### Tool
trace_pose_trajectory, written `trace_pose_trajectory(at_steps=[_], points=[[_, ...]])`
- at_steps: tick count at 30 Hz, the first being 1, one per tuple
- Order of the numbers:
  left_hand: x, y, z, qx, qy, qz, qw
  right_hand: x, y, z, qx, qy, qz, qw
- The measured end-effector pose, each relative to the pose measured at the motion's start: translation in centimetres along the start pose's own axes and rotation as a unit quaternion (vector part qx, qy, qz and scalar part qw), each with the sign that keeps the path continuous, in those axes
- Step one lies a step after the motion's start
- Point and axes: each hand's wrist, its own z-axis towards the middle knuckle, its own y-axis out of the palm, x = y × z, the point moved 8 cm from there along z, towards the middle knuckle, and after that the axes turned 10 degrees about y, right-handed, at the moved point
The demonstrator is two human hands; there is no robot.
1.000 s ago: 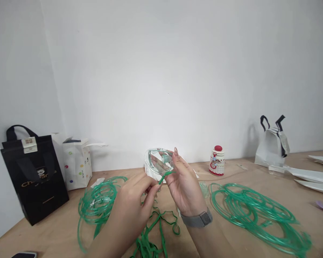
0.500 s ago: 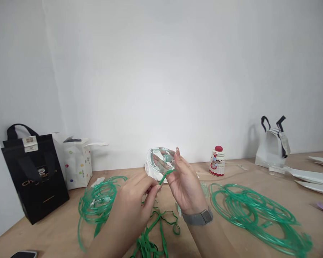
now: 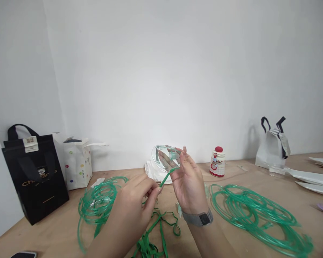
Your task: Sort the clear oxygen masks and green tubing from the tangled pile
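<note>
A clear plastic oxygen mask (image 3: 161,165) with a pale green connector is held up above the table by my right hand (image 3: 190,179), whose fingers wrap behind its shell. From the mask's near edge a green elastic strap (image 3: 165,177) runs down to my left hand (image 3: 140,200). Thumb and forefinger of that hand pinch the strap and hold it taut. Below my hands lies a tangled pile of loose green straps (image 3: 148,243). Part of the mask is hidden by my right fingers.
Coiled green tubing (image 3: 97,204) lies left, with more coils (image 3: 253,211) at right. A black bag (image 3: 34,179) and a dotted white bag (image 3: 78,165) stand at left. White tissues (image 3: 153,173), a red-topped bottle (image 3: 217,163) and a white bag (image 3: 269,150) are along the wall.
My right hand and the mask have shifted slightly right, away from my left hand. More of the strap shows between my two hands, still pinched by the left.
</note>
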Motion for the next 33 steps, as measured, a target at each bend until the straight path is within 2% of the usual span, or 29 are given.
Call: trace_pose_trajectory(at_steps=[9, 12, 14, 16, 20, 23, 25, 28, 33], points=[[0.3, 0.0, -0.1, -0.02, 0.001, 0.017, 1.0, -0.9, -0.1, 0.2, 0.002, -0.024, 0.001, 1.0], [-0.1, -0.1, -0.3, -0.038, -0.002, 0.02, 0.999, -3.3, -1.5, 0.8, 0.039, -0.08, 0.009, 0.996], [-0.7, -0.5, -0.5, -0.027, -0.013, 0.017, 0.999, -5.2, -2.6, 1.1, 0.069, -0.12, 0.018, 0.99], [-1.9, -1.1, -0.7, -0.005, -0.041, 0.017, 0.999, -6.3, -3.0, 1.2, 0.078, -0.13, 0.022, 0.988], [-5.4, -1.4, -0.8, 0.024, -0.11, 0.056, 0.992, -5.9, -1.8, 1.1, 0.036, -0.092, -0.003, 0.995], [-7.6, -0.7, -0.8, -0.013, -0.144, 0.096, 0.985, -4.1, -0.4, 0.5, -0.009, -0.02, -0.028, 0.999], [-8.2, -0.8, -0.8, -0.021, -0.158, 0.104, 0.982, -3.1, 0.5, 0.0, -0.039, 0.03, -0.047, 0.998], [-7.7, -1.9, -1.0, 0.013, -0.167, 0.076, 0.983, -2.5, 1.5, -0.8, -0.069, 0.061, -0.072, 0.993], [-4.7, -4.8, -1.3, 0.12, -0.132, 0.014, 0.984, -2.4, 2.4, -1.7, -0.084, 0.07, -0.117, 0.987]])
